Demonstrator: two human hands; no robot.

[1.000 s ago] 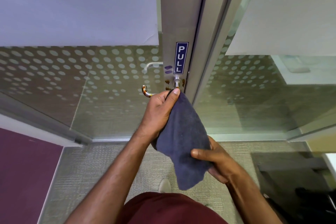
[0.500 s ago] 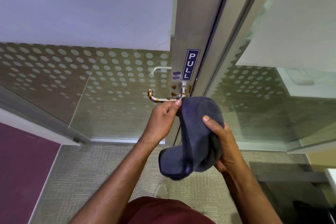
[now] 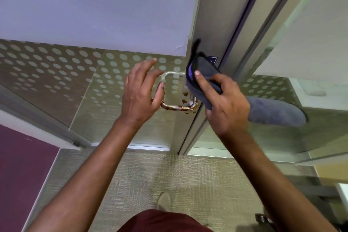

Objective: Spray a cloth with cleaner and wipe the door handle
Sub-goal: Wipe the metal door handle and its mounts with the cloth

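Gripping soft grey cloth, right hand

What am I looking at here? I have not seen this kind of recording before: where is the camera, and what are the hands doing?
The camera sits on a person's head and looks down, so both arms reach out from the bottom edge. There is no machine. The right hand grips a folded grey cloth and holds it against the metal door frame, just above the door handle, which carries brown stains. The left hand hovers open by the handle's free end, with nothing in its fingers.
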